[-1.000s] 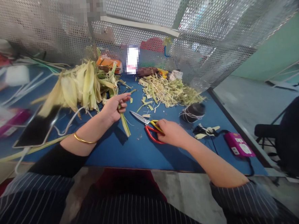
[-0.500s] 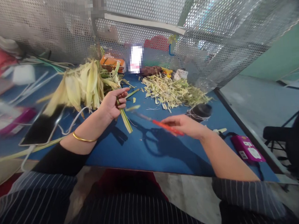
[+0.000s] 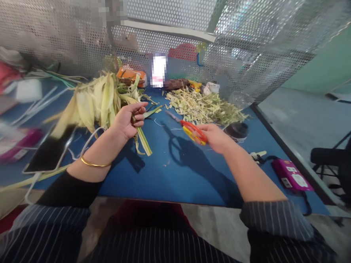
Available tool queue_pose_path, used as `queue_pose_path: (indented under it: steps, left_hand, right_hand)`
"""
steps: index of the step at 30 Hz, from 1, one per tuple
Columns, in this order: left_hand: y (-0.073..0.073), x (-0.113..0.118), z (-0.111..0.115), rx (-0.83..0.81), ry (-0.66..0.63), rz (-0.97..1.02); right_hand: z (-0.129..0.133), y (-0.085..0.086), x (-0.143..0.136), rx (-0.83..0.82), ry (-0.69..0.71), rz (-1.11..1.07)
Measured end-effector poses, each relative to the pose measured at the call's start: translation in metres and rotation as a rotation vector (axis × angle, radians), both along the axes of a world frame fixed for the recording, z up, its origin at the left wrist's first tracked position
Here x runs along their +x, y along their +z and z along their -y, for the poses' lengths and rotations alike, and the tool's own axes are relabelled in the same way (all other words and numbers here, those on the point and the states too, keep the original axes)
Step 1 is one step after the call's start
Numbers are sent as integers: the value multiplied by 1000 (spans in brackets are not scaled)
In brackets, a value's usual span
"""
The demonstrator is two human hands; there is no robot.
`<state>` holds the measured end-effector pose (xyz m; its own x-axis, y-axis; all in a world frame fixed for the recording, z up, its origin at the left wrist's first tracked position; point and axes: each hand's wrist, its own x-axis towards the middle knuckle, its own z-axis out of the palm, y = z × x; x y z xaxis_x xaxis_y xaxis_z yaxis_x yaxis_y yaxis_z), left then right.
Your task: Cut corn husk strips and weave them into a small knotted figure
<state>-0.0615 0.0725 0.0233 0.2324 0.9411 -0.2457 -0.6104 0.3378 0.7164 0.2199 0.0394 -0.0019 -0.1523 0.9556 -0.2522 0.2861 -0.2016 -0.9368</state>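
My left hand (image 3: 130, 120) grips a bundle of green husk strips (image 3: 143, 141), whose ends hang down toward the front of the blue table. In my right hand (image 3: 213, 136) are scissors with red and yellow handles (image 3: 193, 132), their tips pointing up and left toward my left hand, not touching the strips. Behind the scissors lies a heap of cut husk scraps (image 3: 202, 106). Pale corn husks (image 3: 97, 98) are piled beyond and left of my left hand.
A black spool (image 3: 237, 131) stands right of my right hand, with a purple box (image 3: 291, 174) near the right edge of the blue table (image 3: 167, 183). A dark phone (image 3: 50, 149) with a white cable lies left. Behind stand an orange packet (image 3: 132, 75) and a perforated metal screen (image 3: 170, 40).
The scissors have moved up and away from the strips, turning so the yellow handle shows. My left hand has shifted slightly left. A pale piece beside the strips no longer shows in the air.
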Motion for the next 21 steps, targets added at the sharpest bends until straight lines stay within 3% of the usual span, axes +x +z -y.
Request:
queue_pose_path:
  steps: [4, 7, 9, 12, 14, 16, 18, 20, 21]
  left_hand:
    - [4, -6, -2, 10, 18, 42]
    - [6, -11, -3, 9, 21, 45]
    - [7, -13, -4, 0, 19, 47]
    - [4, -11, -5, -30, 14, 60]
    - [-2, -5, -4, -55, 16, 62]
    - [-10, 6, -1, -75, 23, 58]
    - [-17, 19, 5, -86, 21, 44]
    - [-24, 32, 13, -94, 22, 38]
    - [-26, 38, 16, -92, 25, 64]
  right_hand:
    - [38, 20, -19, -191, 526, 11]
    - [42, 19, -34, -229, 628, 40]
    - [32, 9, -32, -245, 509, 36]
    - [5, -8, -9, -138, 82, 110]
    - [-11, -16, 10, 17, -223, 266]
    - [-19, -18, 22, 104, -291, 411]
    - [-19, -16, 23, 243, -251, 706]
    - [-10, -10, 9, 455, -209, 957]
    - [-5, -7, -2, 570, -194, 961]
